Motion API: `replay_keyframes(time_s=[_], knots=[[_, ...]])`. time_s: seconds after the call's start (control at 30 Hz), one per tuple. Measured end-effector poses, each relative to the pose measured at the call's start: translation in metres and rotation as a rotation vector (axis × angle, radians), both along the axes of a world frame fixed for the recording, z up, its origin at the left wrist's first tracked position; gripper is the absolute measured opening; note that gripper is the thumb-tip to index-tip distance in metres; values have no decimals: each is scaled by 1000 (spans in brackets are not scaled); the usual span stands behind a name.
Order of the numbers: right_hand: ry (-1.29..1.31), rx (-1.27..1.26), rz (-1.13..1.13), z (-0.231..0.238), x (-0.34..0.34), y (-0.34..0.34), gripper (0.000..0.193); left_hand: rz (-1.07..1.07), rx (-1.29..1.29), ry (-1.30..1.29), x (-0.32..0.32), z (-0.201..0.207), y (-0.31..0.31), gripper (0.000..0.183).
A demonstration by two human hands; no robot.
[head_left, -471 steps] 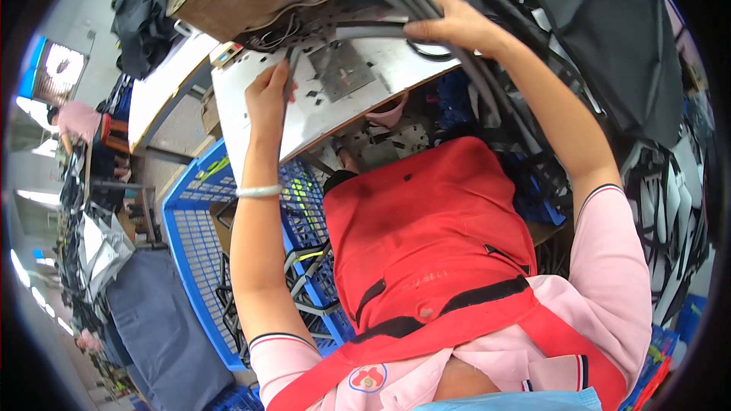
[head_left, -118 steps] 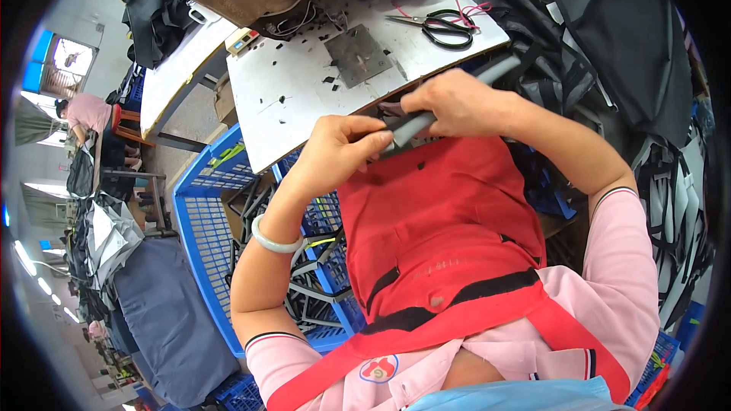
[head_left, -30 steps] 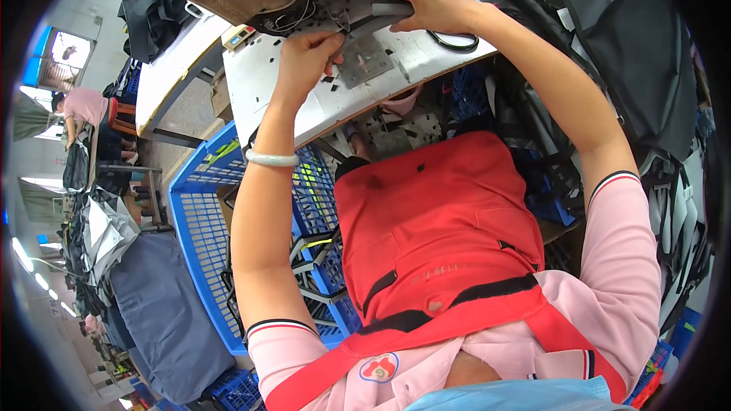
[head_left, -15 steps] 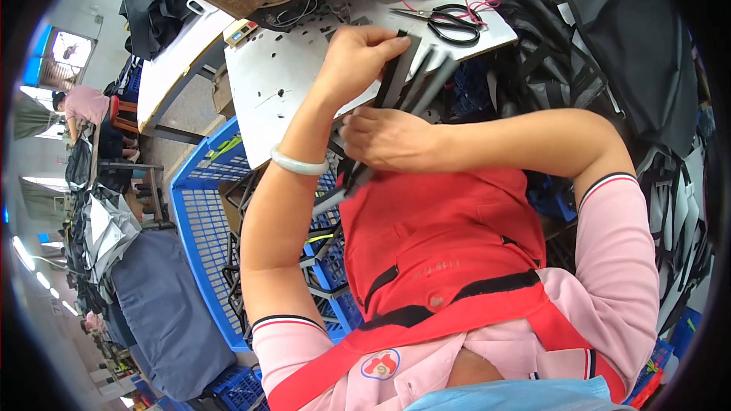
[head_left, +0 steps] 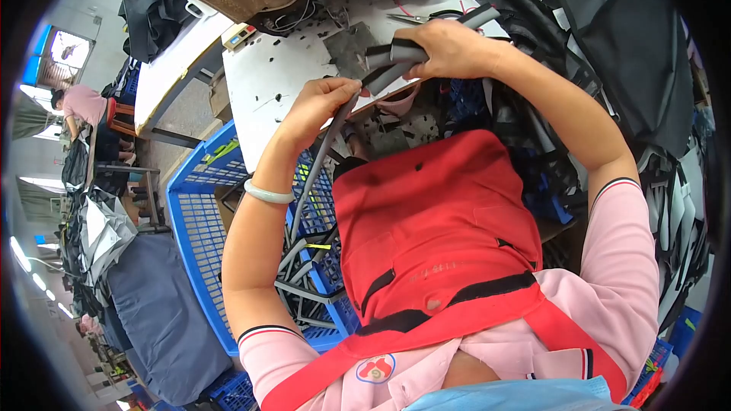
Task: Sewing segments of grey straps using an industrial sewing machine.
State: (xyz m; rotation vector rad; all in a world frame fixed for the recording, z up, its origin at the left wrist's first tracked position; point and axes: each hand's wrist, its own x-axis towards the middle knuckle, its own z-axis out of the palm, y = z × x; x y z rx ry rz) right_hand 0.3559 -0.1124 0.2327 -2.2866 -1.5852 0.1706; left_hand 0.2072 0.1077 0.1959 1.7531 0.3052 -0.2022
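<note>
- While the right hand (head_left: 457, 49) closes its fingers around a bundle (head_left: 410, 51) over the front edge of the table (head_left: 255, 76), the strips' ends poke out on both sides; a mid-length grip probably keeps them together.
- Thumb pressed to forefinger, the left hand (head_left: 316, 110) pinches the upper end of one strip (head_left: 324, 144) at the table's front edge, just beside the bundle. Whether the two touch, I cannot tell; its other fingers are curled and partly hidden.
- Held only by its end, that strip hangs below the table toward the crate (head_left: 204, 171), which sits before the table's left part, seemingly within easy reach.
- Scissors (head_left: 407, 18) lie toward the table's right end, perhaps to leave room around the plate (head_left: 350, 44) near its middle.
</note>
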Motion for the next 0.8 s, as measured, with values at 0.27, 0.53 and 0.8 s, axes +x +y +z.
replay_keyframes(time_s=[0.27, 0.53, 0.8], knots=[[-11, 91, -74, 9, 14, -3, 70, 104, 222, -264, 10, 26, -5, 25], [-60, 108, -176, -5, 38, 15, 75, 177, 376, -345, 42, 13, 9, 28], [-17, 73, -162, -6, 48, 21, 77, 182, 322, -331, 52, 7, 15, 27]])
